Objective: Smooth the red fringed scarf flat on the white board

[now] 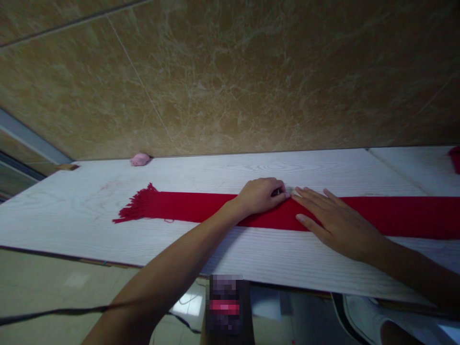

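I log the scarf [194, 206] at mid-frame, long axis left–right, directly under the left hand [261, 194] and right hand [334, 223]; neither is nearer. Left fingers curl at its upper edge, pinch unclear to me; right lies flat, fingers extended, clamping nothing.

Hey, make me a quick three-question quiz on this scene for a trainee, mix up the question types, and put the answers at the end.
1. True or false: the right hand is opened out, not clenched, over the red scarf.

2. Multiple choice: which hand is nearer the fringe?
A) the right one
B) the left one
C) both equally near

3. Fill in the blank: the small pink object sits at the far edge of the white table, close to the ____.

Key:
1. True.
2. B, the left hand.
3. Wall.
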Motion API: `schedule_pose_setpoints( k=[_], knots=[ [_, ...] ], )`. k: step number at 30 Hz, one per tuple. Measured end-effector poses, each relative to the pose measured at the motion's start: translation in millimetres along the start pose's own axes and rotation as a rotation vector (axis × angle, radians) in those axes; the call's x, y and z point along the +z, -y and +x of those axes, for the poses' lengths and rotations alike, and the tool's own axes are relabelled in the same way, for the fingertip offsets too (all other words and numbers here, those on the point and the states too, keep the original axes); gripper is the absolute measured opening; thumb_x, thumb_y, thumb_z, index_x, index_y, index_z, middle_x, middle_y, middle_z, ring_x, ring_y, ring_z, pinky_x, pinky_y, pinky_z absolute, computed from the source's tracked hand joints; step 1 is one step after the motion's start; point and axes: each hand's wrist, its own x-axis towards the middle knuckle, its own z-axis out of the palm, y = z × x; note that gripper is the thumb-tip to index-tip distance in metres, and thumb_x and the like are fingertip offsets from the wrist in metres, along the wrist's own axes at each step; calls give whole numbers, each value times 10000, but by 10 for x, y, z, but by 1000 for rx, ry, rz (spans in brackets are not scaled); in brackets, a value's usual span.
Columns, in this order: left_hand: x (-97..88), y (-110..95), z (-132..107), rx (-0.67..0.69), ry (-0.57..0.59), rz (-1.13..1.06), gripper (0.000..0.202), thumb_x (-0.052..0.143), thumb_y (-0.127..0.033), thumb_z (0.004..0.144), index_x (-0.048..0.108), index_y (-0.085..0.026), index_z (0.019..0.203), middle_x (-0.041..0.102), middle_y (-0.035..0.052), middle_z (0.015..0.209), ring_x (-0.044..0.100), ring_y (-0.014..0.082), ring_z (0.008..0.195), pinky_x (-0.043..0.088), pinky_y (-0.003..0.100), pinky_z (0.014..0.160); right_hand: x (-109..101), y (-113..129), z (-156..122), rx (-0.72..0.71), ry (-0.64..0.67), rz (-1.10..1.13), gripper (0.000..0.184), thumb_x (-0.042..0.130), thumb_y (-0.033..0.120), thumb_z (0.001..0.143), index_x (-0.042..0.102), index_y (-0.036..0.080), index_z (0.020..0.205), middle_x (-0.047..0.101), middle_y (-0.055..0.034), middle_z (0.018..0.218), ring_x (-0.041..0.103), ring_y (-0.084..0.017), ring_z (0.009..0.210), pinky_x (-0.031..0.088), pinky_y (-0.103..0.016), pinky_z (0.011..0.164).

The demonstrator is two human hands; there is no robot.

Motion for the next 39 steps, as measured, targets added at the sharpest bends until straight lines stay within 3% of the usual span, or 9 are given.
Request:
schedule_pose_setpoints(
  k=[12,23,39],
  knots=[
    [22,26,3,15,-19,-7,346,544,-484,1069,742,-200,1070,786,72,1053,706,224,925,499,325,775,-12,-11,17,3,35,9,689,280,591,1101,556,176,1577,502,-154,1628,466,-328,1526,374,-635,1245],
    [55,44,-3,-2,-40,-4,337,554,-491,1066,734,-207,1048,783,67,1031,698,212,903,507,315,783,-8,-19,34,30,87,31,695,289,591,1096,519,182,1608,450,-142,1672,399,-322,1568,299,-615,1290],
    [48,49,-6,0,-48,-18,327,567,-480,1065,735,-201,1034,786,64,1018,694,205,883,497,310,767,-18,-11,42,21,84,32,711,275,600,1097,530,163,1598,454,-156,1663,411,-336,1559,316,-650,1272]
  ],
)
